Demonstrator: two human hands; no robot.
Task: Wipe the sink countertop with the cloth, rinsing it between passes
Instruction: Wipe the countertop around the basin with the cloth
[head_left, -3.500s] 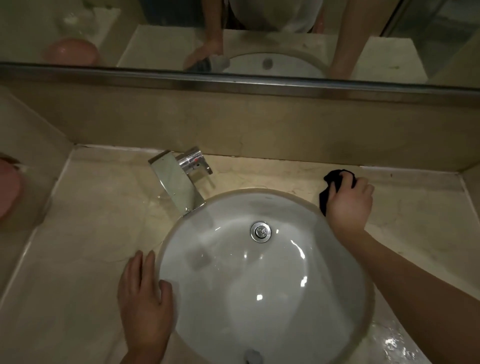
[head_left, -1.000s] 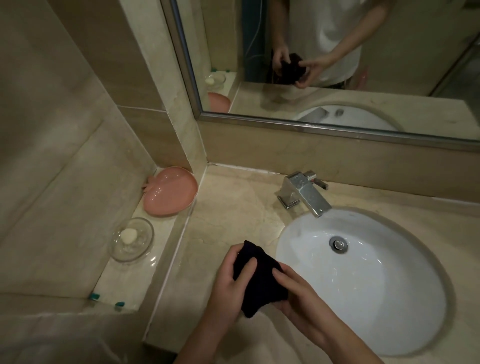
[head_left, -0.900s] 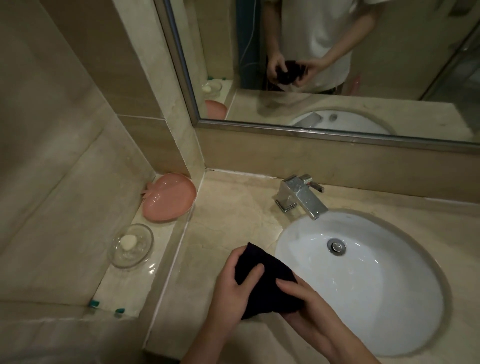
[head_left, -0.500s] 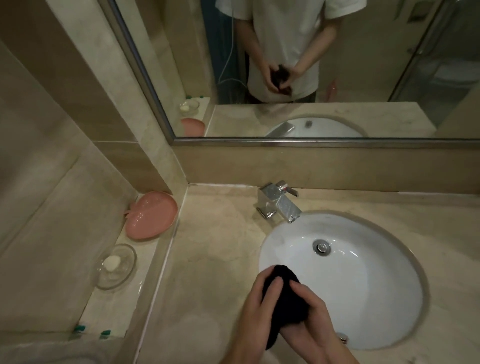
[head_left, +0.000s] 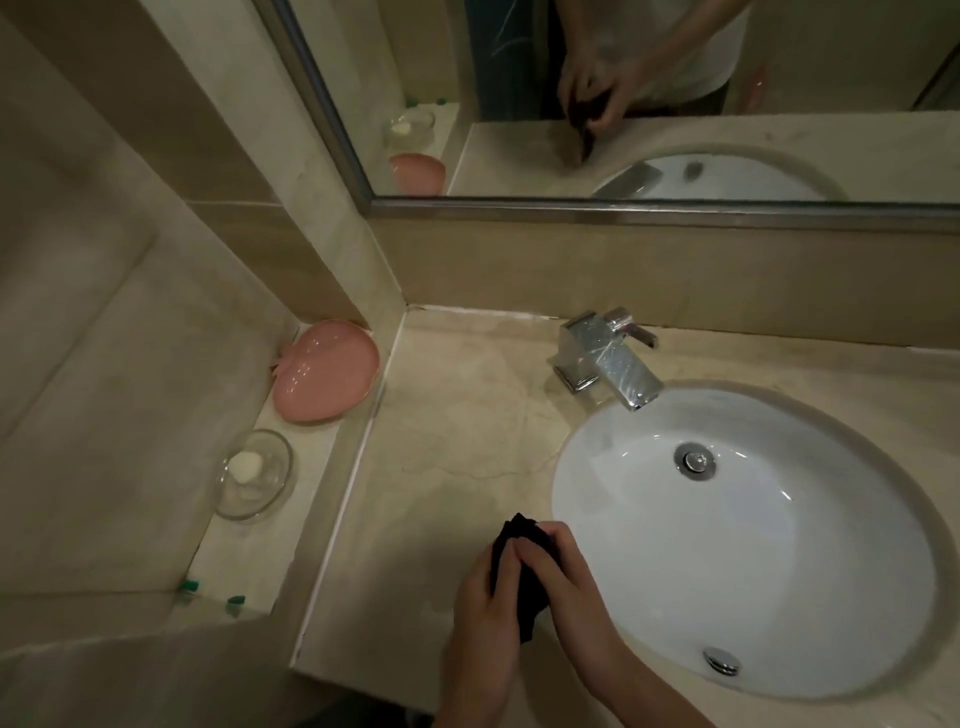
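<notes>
A small black cloth (head_left: 524, 569) is bunched between both my hands at the front of the beige marble countertop (head_left: 457, 431), just left of the white oval sink (head_left: 779, 545). My left hand (head_left: 480, 608) grips the cloth from the left. My right hand (head_left: 569, 577) grips it from the right, fingers curled over its top. The cloth's lower end hangs down between my palms. The chrome faucet (head_left: 608, 358) stands at the back of the sink, with no water running.
A pink dish (head_left: 324, 371) and a glass soap dish with a white soap (head_left: 254, 473) sit on a lower ledge to the left. A mirror (head_left: 623, 93) spans the back wall. The sink has a drain plug (head_left: 695, 460) and an overflow hole (head_left: 722, 661).
3.5 s ago my right hand alone held the cloth on the counter behind the sink. Now both hands hold it, bunched tighter, over the counter just left of the sink's front.
</notes>
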